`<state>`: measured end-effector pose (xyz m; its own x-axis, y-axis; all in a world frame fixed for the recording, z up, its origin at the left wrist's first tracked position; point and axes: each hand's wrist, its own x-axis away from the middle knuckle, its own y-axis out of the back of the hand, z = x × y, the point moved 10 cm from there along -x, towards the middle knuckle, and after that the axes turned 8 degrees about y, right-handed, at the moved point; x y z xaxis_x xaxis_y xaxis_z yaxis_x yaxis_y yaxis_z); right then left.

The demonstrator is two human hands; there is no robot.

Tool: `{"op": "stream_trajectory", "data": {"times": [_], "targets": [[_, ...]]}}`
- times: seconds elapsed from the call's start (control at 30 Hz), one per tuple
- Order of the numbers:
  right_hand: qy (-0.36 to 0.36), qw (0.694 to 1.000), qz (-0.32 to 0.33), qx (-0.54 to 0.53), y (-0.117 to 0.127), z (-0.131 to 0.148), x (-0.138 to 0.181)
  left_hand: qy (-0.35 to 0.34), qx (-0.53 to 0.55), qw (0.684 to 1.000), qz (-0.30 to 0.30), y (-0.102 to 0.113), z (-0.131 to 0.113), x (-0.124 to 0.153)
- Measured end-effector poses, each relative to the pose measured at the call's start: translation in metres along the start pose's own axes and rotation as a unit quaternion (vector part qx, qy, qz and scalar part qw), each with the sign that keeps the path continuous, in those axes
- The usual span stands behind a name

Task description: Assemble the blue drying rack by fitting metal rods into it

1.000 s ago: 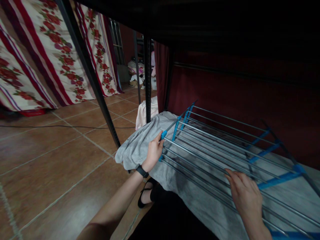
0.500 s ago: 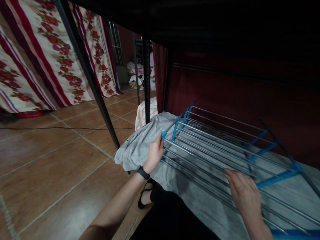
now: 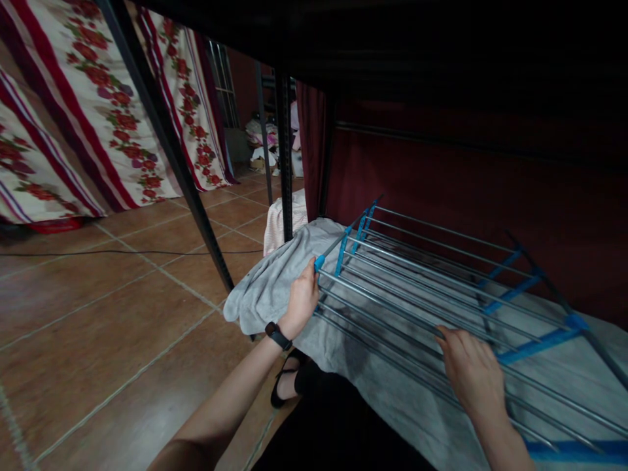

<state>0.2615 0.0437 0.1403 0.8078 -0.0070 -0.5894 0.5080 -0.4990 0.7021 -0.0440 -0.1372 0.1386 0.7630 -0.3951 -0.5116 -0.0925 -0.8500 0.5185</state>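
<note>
A metal drying rack [image 3: 377, 294] with blue plastic joints stretches over a grey blanket [image 3: 275, 275]. My left hand [image 3: 301, 297], with a black watch on its wrist, is closed around the rack's left end, just below a blue joint. Closed over one of the long bars farther right is my right hand [image 3: 471, 366]; its fingertips are partly hidden beneath the bar. The rack's lower right corner runs out of view.
Black metal posts [image 3: 171, 144] stand at the left, and a dark surface hangs low overhead. A maroon cloth [image 3: 417, 170] closes off the back. Beyond the tiled floor [image 3: 122, 314], with a thin cable [image 3: 98, 252] across it, hangs a floral curtain [image 3: 127, 124].
The rack and both hands appear shifted very slightly left, the right side most. Both hands keep their grip on the rack.
</note>
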Motion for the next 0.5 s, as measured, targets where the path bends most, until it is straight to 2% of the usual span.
{"op": "stream_trajectory", "data": {"times": [0.5], "targets": [[0.043, 0.999, 0.002, -0.013, 0.002, 0.002, -0.012, -0.008, 0.002, 1.000, 0.008, -0.001, 0.000, 0.000]]}}
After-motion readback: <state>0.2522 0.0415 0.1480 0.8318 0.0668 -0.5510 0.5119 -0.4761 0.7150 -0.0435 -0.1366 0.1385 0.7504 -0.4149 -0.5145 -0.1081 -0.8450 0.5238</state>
